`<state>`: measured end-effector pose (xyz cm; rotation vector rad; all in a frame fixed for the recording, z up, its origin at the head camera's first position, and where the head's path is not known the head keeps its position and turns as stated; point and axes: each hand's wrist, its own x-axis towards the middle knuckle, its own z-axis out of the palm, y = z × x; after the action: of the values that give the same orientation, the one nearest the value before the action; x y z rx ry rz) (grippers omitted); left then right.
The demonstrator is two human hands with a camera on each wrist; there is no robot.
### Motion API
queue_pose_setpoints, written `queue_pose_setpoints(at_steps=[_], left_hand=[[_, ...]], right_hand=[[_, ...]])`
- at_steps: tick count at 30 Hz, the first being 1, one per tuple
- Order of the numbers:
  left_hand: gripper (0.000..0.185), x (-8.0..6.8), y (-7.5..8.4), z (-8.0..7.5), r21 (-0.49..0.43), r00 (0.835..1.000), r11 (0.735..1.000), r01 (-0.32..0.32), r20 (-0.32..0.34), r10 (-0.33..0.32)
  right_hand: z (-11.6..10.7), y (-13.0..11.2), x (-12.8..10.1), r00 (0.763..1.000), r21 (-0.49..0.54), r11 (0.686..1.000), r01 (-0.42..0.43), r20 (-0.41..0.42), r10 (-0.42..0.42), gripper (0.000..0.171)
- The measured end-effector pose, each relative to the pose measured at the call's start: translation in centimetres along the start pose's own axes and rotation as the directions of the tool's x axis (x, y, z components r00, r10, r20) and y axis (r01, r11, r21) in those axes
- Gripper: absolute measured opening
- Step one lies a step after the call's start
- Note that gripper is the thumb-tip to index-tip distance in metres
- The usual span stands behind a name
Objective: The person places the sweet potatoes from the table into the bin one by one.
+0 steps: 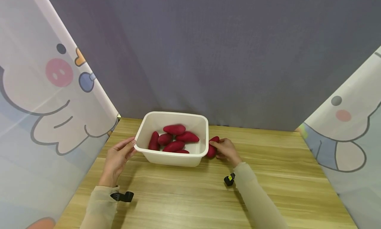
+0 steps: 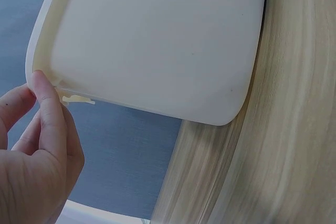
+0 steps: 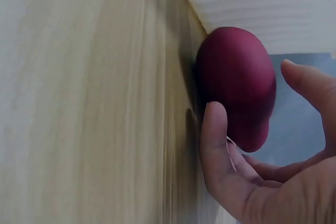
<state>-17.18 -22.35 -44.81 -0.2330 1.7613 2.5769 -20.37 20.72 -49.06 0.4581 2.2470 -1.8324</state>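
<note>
A white plastic bin point(image 1: 175, 160) stands on the wooden table with several dark red sweet potatoes point(image 1: 174, 146) inside. My left hand point(image 1: 119, 156) pinches the bin's rim at its left corner, which the left wrist view also shows close up against the bin wall point(image 2: 152, 51). Just outside the bin's right wall lies another sweet potato point(image 3: 239, 77). My right hand point(image 1: 227, 150) is around it, thumb at its near side and other fingers curving behind. In the right wrist view a small gap shows between the upper finger point(image 3: 304, 85) and its skin.
A grey cloth wall point(image 1: 223, 57) rises right behind the table's back edge. Printed cartoon sheets flank the table point(image 1: 282, 176) on both sides. A black wrist camera point(image 1: 122, 196) sticks out at the left sleeve, and another point(image 1: 229, 180) at the right sleeve.
</note>
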Motion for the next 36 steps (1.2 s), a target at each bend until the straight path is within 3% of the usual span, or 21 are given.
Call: queue_pose_setpoints(at_steps=[8,17,23,36], left_hand=[[0.019,0.1,0.1,0.0,0.007,1.000,1.000,0.001,-0.004,-0.001],[0.019,0.1,0.1,0.1,-0.010,1.000,1.000,0.010,0.001,-0.010],[0.018,0.1,0.1,0.1,-0.008,1.000,1.000,0.006,-0.008,-0.006],[0.018,0.0,0.1,0.1,-0.006,1.000,1.000,0.016,-0.016,-0.017]], right_hand=[[0.4,-0.1,0.2,1.000,-0.027,0.999,0.029,0.008,-0.029,0.066],[-0.7,-0.3,-0.5,0.999,0.130,0.991,0.030,0.032,-0.034,0.067],[-1.8,-1.6,-1.5,0.994,0.213,0.975,0.068,0.070,-0.085,0.067],[-3.5,-6.3,-3.0,0.973,0.173,0.967,0.185,0.106,-0.205,0.070]])
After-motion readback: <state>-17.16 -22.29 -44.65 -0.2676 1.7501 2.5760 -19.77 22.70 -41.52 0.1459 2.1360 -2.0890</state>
